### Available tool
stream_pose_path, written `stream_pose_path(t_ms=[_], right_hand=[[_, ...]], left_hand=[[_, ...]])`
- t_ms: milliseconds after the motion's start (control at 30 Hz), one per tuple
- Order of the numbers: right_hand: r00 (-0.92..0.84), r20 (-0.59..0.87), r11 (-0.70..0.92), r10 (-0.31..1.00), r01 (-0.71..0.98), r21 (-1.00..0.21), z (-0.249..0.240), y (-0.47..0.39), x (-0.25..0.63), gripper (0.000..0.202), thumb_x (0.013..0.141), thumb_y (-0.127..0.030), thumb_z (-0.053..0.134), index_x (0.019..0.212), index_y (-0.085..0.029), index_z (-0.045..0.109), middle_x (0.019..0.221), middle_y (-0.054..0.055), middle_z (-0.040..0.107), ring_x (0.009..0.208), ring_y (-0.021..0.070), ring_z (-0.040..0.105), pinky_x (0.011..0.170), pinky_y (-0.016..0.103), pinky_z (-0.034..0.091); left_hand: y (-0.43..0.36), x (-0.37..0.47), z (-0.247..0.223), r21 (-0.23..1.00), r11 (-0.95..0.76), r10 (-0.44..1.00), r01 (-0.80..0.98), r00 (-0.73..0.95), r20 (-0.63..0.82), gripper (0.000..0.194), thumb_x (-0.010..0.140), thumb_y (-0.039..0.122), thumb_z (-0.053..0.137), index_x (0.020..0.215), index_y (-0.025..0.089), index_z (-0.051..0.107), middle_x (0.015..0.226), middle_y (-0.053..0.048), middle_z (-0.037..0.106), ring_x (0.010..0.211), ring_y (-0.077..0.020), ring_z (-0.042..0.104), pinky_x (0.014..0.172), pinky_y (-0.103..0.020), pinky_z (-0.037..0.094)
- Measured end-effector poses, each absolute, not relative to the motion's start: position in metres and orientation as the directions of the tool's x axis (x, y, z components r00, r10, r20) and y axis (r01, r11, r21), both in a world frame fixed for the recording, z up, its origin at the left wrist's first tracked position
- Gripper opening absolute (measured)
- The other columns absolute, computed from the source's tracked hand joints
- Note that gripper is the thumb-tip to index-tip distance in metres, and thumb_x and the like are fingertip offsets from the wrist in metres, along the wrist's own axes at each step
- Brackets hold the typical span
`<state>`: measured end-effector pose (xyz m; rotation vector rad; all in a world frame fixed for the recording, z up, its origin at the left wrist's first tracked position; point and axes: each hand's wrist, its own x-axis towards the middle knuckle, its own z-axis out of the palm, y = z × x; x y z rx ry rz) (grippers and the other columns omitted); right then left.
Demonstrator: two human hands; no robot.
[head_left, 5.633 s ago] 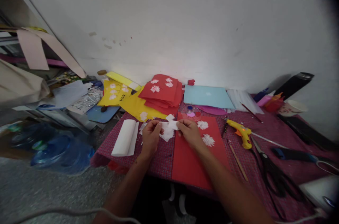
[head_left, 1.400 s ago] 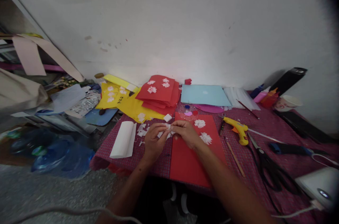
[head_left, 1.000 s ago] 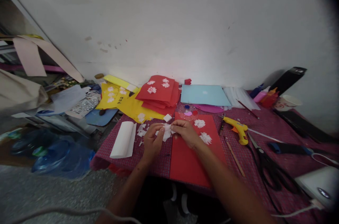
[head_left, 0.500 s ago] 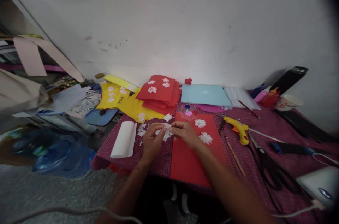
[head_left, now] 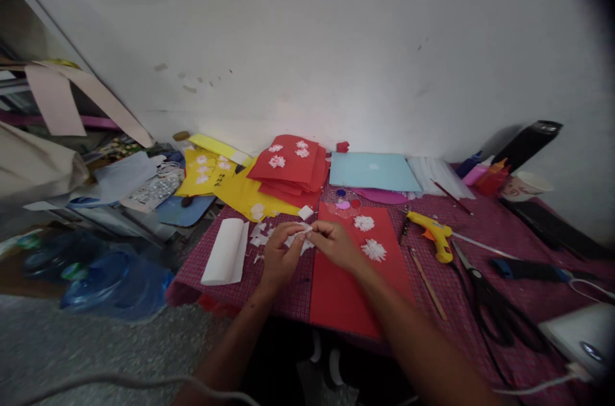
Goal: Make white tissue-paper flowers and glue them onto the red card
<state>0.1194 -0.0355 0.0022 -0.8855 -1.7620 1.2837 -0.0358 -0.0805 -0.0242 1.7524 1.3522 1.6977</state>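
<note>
My left hand and my right hand meet at the left edge of a red sheet. Between their pinched fingertips is a small piece of white paper, partly hidden by the fingers. Two white paper flowers lie on the red sheet, right of my right hand. Torn white scraps are scattered left of my left hand, beside a white paper roll. A small white block sits just beyond my fingertips.
Stacked red sheets with flowers, yellow paper and a light blue sheet lie along the wall. On the right are a yellow glue gun, a wooden stick, black scissors and paint bottles.
The fingers of both hands have shifted slightly around the white paper, and less of it shows between them. The camera view has moved a little.
</note>
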Motion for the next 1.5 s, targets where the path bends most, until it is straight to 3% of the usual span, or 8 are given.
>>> stream_pose_path(t_ms=[433, 633, 933, 1500], right_hand=[[-0.506, 0.166, 0.293, 0.846, 0.181, -0.939, 0.0008, -0.0346, 0.1191, 0.025, 0.084, -0.033, 0.054, 0.063, -0.019, 0.052, 0.06, -0.004, 0.043, 0.058, 0.0114, 0.04, 0.054, 0.024, 0.03], [-0.509, 0.182, 0.328, 0.841, 0.212, -0.92, 0.0007, -0.0342, 0.1204, 0.024, 0.084, -0.03, 0.051, 0.064, -0.018, 0.053, 0.061, -0.003, 0.044, 0.059, 0.0116, 0.04, 0.055, 0.025, 0.03], [-0.55, 0.208, 0.375, 0.809, 0.212, -0.902, 0.0056, -0.0383, 0.1204, 0.03, 0.088, -0.033, 0.049, 0.062, -0.019, 0.051, 0.061, -0.003, 0.044, 0.059, 0.012, 0.041, 0.054, 0.025, 0.029], [-0.543, 0.089, 0.207, 0.835, 0.16, -0.965, 0.0025, -0.0345, 0.1216, 0.028, 0.083, -0.036, 0.052, 0.061, -0.019, 0.052, 0.056, -0.004, 0.048, 0.055, 0.0114, 0.045, 0.053, 0.025, 0.032]], left_hand=[[-0.081, -0.0369, -0.0247, 0.847, -0.423, 0.817, 0.322, -0.268, 0.51, 0.01, 0.089, 0.026, 0.061, 0.086, 0.021, 0.069, 0.094, -0.005, 0.069, 0.092, -0.0192, 0.065, 0.086, -0.035, 0.05], [-0.0817, -0.0368, -0.0224, 0.816, -0.448, 0.828, 0.364, -0.175, 0.533, 0.009, 0.088, 0.024, 0.063, 0.094, 0.021, 0.069, 0.098, -0.006, 0.069, 0.095, -0.0195, 0.064, 0.086, -0.034, 0.049], [-0.0827, -0.0353, -0.0221, 0.853, -0.405, 0.851, 0.328, -0.207, 0.484, 0.013, 0.091, 0.026, 0.059, 0.082, 0.02, 0.067, 0.089, -0.004, 0.068, 0.087, -0.0181, 0.062, 0.082, -0.032, 0.047], [-0.0791, -0.037, -0.0293, 0.962, -0.253, 0.916, -0.107, -0.345, 0.202, 0.017, 0.084, 0.034, 0.068, 0.081, 0.018, 0.07, 0.074, 0.001, 0.062, 0.066, -0.0122, 0.052, 0.063, -0.023, 0.042]])
